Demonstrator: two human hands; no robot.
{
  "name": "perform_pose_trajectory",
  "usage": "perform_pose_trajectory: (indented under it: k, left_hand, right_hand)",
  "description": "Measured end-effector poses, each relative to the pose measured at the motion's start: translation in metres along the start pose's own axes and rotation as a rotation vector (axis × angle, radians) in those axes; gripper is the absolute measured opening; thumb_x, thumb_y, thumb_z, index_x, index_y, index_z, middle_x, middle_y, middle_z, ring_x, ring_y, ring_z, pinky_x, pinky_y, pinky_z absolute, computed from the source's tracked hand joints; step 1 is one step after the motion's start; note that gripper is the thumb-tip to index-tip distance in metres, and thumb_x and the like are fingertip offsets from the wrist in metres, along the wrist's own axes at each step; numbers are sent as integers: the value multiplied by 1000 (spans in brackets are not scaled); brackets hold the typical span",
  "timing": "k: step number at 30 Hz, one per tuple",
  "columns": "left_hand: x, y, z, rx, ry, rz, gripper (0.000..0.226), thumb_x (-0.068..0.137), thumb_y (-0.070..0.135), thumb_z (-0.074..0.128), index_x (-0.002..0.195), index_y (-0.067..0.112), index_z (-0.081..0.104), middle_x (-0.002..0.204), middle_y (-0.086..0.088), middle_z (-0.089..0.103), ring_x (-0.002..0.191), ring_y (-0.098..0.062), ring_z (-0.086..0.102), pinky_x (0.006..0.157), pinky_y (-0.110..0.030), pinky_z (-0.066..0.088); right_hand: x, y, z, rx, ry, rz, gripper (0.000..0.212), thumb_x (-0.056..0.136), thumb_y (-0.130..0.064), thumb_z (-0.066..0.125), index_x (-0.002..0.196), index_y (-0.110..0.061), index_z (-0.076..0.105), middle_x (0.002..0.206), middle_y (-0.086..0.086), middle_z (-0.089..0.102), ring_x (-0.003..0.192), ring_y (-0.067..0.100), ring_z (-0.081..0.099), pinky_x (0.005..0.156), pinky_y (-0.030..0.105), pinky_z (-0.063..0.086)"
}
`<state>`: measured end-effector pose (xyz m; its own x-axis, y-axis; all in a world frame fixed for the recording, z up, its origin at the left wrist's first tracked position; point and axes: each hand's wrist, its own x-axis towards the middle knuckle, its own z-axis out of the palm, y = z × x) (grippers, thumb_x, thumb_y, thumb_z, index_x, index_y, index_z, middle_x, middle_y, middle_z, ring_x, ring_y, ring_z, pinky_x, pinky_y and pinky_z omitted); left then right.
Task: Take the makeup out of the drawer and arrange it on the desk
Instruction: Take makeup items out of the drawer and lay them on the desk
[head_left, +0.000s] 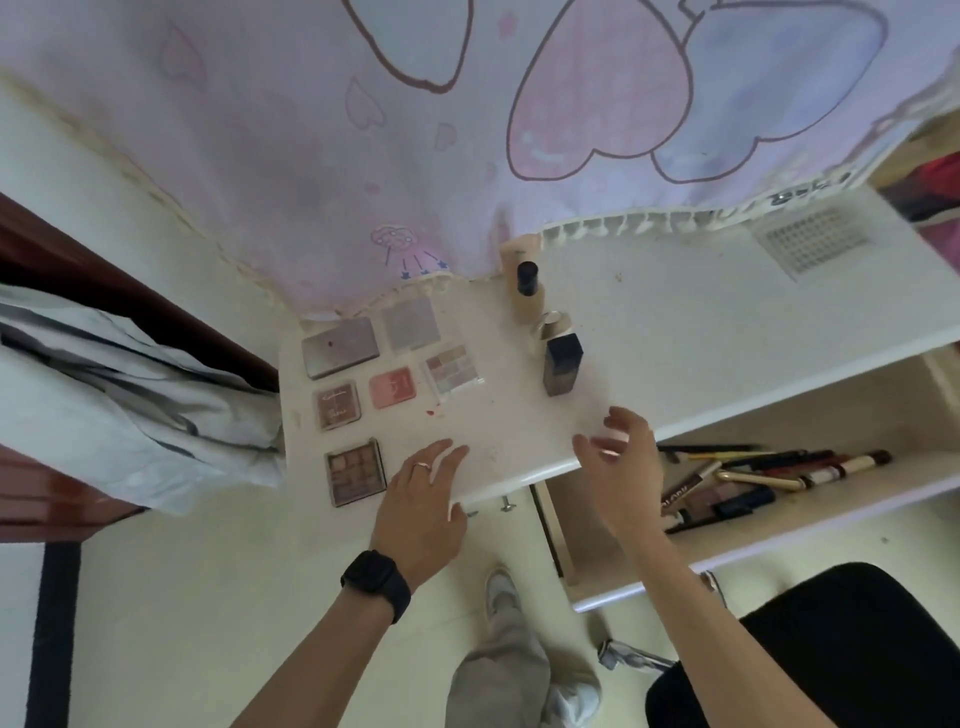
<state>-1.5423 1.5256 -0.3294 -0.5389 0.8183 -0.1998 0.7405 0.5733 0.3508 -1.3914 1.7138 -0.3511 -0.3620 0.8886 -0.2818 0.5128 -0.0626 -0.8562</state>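
The white desk carries several flat palettes at its left end: a grey case, a silver square, a brown compact, a pink blush, a pale multi-shade palette and an eyeshadow palette. A beige bottle with a black cap, a small clear jar and a dark bottle stand mid-desk. The open drawer holds several pencils and lipsticks. My left hand hovers flat over the desk's front edge. My right hand is spread, empty, above the desk corner.
A pink heart-patterned curtain hangs behind the desk. Bedding and a dark wooden frame lie to the left. A black stool stands at lower right, near my leg and shoe. A vent grid lies at the desk's back right.
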Motion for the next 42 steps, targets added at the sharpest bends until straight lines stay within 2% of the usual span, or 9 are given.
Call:
perform_pose_trajectory:
  k: [3, 6, 12, 16, 21, 28, 34, 38, 42]
  left_hand:
    - [0, 61, 31, -175, -35, 87, 52, 90, 22, 57, 140, 29, 47, 141, 9, 47, 128, -11, 43, 100, -24, 42]
    - [5, 112, 70, -296, -143, 131, 44, 90, 29, 54, 134, 33, 49, 131, 9, 51, 108, -8, 53, 86, -24, 48]
    - [51, 182, 149, -303, -493, 14, 58, 91, 31, 58, 145, 26, 39, 136, -7, 47, 117, -26, 56, 96, -32, 46]
    - [81, 203, 187, -222, -553, 18, 54, 88, 21, 63, 138, 19, 42, 131, -11, 48, 113, -31, 57, 91, -36, 49]
    - [108, 219, 221, -166, -547, 3, 43, 94, 18, 56, 135, 17, 42, 126, -15, 52, 107, -33, 57, 87, -40, 51]
    - [116, 223, 234, -61, -680, 47, 29, 99, 18, 49, 126, 9, 47, 122, -16, 59, 105, -34, 61, 80, -39, 49]
    - [128, 214, 221, -125, -759, -16, 29, 97, 14, 47, 125, 8, 51, 126, -16, 58, 112, -34, 59, 87, -37, 49]
    - [123, 206, 218, -164, -766, 10, 27, 101, 14, 41, 125, 8, 52, 124, -15, 59, 110, -32, 59, 84, -33, 45]
    - [118, 205, 211, -189, -728, -18, 37, 95, 5, 43, 132, 11, 49, 128, -13, 54, 114, -31, 57, 93, -34, 46]
  right_hand:
    - [-45, 40, -54, -30, 0, 82, 35, 90, -28, 73, 121, -33, 58, 111, -19, 65, 96, -5, 62, 87, 27, 56]
    - [-71, 77, -102, -180, 64, 81, 27, 92, -17, 71, 117, -24, 65, 110, -9, 66, 100, 10, 64, 90, 39, 55]
    - [-57, 111, -160, -537, 91, -16, 31, 89, -10, 75, 119, -7, 67, 115, 3, 68, 114, 27, 57, 94, 33, 45]
    - [-23, 121, -176, -708, 43, -44, 32, 92, -16, 71, 122, -8, 68, 120, 9, 68, 122, 30, 55, 102, 40, 46]
    - [43, 130, -181, -931, -170, -3, 41, 98, -29, 54, 139, -22, 55, 141, -3, 56, 137, 21, 42, 114, 35, 33]
    - [112, 139, -166, -1124, -537, 140, 70, 89, -33, 64, 152, -22, 36, 154, 5, 36, 143, 30, 32, 115, 44, 35]
    - [134, 136, -157, -1382, -696, 71, 62, 92, -38, 63, 148, -24, 41, 152, 7, 37, 141, 30, 32, 112, 45, 34]
    - [137, 135, -157, -1450, -770, 48, 57, 99, -41, 56, 151, -28, 38, 149, 5, 43, 140, 27, 36, 111, 42, 33]
    - [134, 140, -160, -1434, -785, 40, 54, 102, -32, 53, 152, -26, 36, 152, 3, 41, 138, 27, 38, 108, 40, 36]
